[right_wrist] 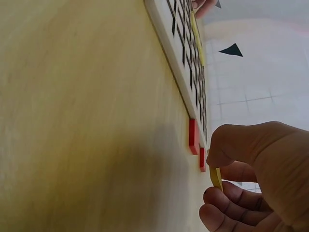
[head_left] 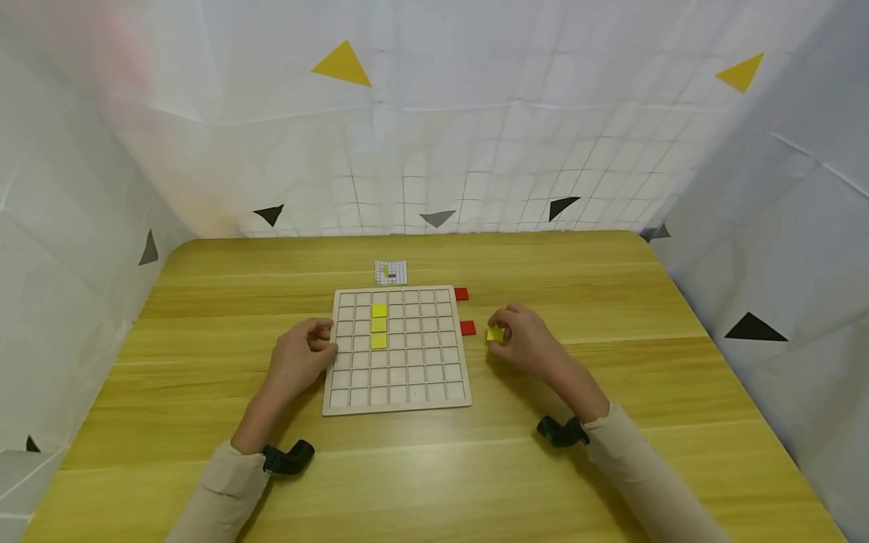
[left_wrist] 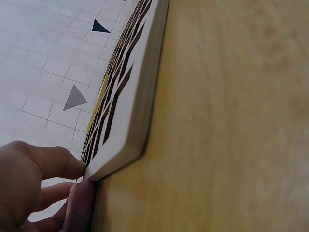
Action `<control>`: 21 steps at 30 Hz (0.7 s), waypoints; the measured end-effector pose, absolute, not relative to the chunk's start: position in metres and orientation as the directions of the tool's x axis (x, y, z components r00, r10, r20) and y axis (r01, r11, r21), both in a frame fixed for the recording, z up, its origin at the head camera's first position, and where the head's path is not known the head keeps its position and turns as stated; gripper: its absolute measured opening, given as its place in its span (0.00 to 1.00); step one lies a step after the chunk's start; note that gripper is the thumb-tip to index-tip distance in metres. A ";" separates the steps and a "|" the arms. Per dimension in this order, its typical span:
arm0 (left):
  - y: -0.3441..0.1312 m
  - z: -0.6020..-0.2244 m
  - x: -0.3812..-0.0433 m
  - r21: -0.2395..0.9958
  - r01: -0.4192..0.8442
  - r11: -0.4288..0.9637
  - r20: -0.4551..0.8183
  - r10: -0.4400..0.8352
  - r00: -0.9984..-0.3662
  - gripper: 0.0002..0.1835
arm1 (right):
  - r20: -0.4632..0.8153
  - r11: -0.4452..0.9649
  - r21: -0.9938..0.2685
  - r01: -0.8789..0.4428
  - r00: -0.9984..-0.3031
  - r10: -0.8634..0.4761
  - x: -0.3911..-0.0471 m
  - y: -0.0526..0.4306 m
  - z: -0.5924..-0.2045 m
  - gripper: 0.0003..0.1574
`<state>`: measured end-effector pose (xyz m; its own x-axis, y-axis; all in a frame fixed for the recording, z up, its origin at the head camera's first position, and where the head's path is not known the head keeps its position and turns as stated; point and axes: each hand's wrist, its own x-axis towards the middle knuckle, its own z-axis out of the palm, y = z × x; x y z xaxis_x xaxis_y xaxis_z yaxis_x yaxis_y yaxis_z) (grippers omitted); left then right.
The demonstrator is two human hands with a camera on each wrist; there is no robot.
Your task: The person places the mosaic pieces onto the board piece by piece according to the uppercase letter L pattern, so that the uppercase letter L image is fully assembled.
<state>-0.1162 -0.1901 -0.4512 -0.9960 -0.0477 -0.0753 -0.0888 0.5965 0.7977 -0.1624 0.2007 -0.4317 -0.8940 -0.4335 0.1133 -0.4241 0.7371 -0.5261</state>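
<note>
A wooden grid board point(head_left: 416, 394) lies flat on the table, with a column of three yellow square tiles point(head_left: 379, 325) in its cells. At the board's left edge rests my left hand point(head_left: 299, 354), its loosely bent thumb and fingertips touching the rim. To the right of the board, my right hand point(head_left: 526, 343) pinches another yellow tile point(right_wrist: 216, 178) between thumb and fingers, just above the table. Two red tiles lie by the board's right edge, one nearer point(head_left: 468, 328) and one farther back point(head_left: 462, 294).
Behind the board lies a small printed card point(head_left: 391, 272) with a grid pattern and coloured squares. White sheeting point(head_left: 434, 151) with triangles and grid lines rises behind the wooden table point(head_left: 421, 475) and at both sides. Each wrist wears a black device.
</note>
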 end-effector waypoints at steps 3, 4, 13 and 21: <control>-0.190 -0.451 -0.116 0.798 -0.088 0.596 -0.077 -0.043 -0.996 0.25 | 0.125 0.731 -0.532 -0.428 -0.893 -0.432 -0.159 0.199 -0.431 0.16; -0.191 -0.452 -0.117 0.798 -0.088 0.596 -0.077 -0.043 -0.996 0.25 | 0.131 0.726 -0.536 -0.432 -0.891 -0.434 -0.157 0.199 -0.430 0.16; -0.191 -0.452 -0.117 0.795 -0.084 0.601 -0.073 -0.044 -0.996 0.25 | 0.168 0.681 -0.545 -0.488 -0.860 -0.482 -0.147 0.189 -0.431 0.15; -0.190 -0.451 -0.117 0.793 -0.092 0.602 -0.077 -0.050 -0.996 0.25 | 0.192 0.637 -0.558 -0.532 -0.829 -0.525 -0.140 0.178 -0.431 0.15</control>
<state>-0.1168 -0.1898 -0.4505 -0.9958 -0.0502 -0.0772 -0.0918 0.6019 0.7933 -0.1401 0.1784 -0.4313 -0.8291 -0.5252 0.1917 -0.5324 0.6369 -0.5575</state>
